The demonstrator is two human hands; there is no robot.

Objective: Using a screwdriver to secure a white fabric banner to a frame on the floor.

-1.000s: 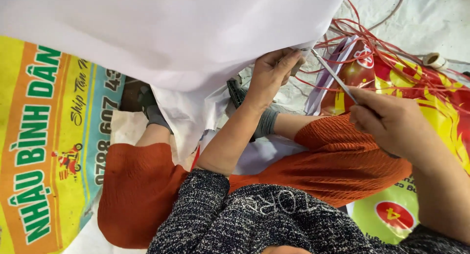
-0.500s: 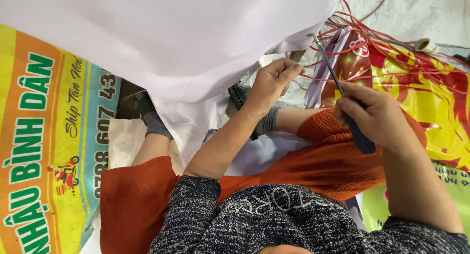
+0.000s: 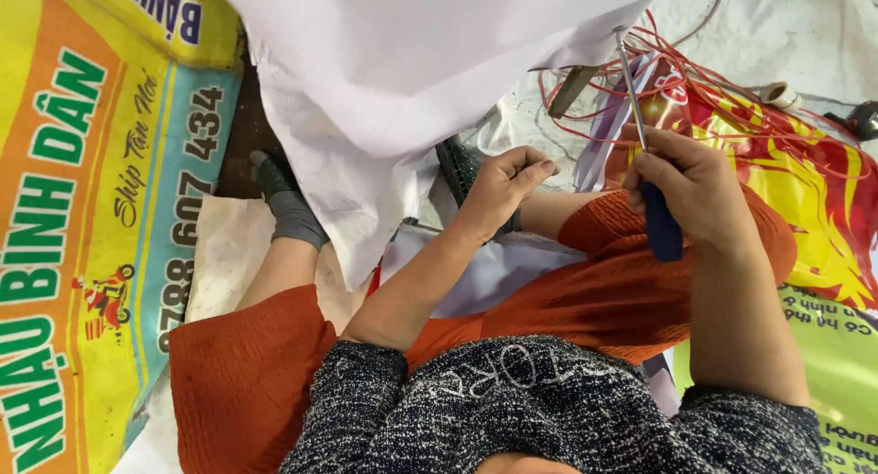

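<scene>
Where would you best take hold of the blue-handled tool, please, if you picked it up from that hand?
Probably by the bare metal shaft, from the far, upper side. The right hand is wrapped round the blue handle, so only its lower end shows, while the thin shaft sticks out free above the fingers towards the white fabric.

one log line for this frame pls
left hand: loosely curled, at white sheet edge | right hand: grips blue-handled tool, shaft toward red cords

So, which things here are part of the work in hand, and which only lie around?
In use:
- right hand gripping blue-handled tool
- left hand near white sheet

Lying about:
- red cords
- tape roll
- yellow printed banner
</scene>
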